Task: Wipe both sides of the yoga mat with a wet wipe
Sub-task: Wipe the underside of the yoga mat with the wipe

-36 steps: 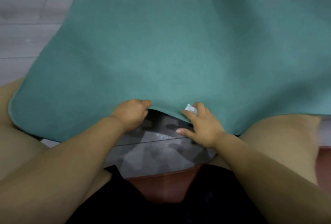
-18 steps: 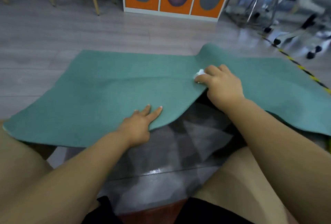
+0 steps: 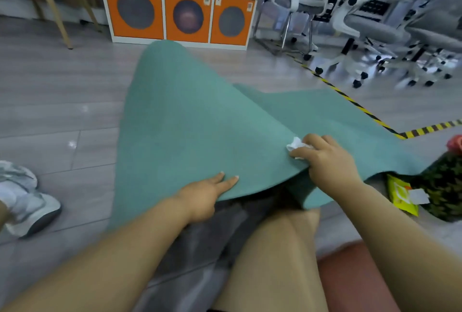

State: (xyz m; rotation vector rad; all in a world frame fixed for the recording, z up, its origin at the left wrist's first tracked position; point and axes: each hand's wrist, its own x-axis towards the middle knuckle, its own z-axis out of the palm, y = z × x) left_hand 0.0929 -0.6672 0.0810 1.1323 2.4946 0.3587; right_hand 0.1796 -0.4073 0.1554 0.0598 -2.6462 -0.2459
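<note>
The green yoga mat point(image 3: 190, 122) is lifted into a tall peak in front of me, its right part still flat on the floor. My left hand point(image 3: 202, 194) lies with straight fingers on the mat's near edge. My right hand point(image 3: 327, 161) grips the raised near edge, fingers on top and thumb underneath, with a crumpled white wet wipe point(image 3: 296, 145) pinched against the mat.
An orange three-door cabinet point(image 3: 180, 12) stands beyond the mat. Office chairs point(image 3: 362, 24) crowd the far right behind yellow-black floor tape point(image 3: 350, 102). A yellow wipe pack point(image 3: 400, 194) and a patterned bag point(image 3: 447, 184) lie at right. A grey shoe point(image 3: 25, 201) is at left.
The mat's near edge has risen and its middle has folded up into a tall peak. My right hand moved right and nearer with the wipe; the view tilted upward.
</note>
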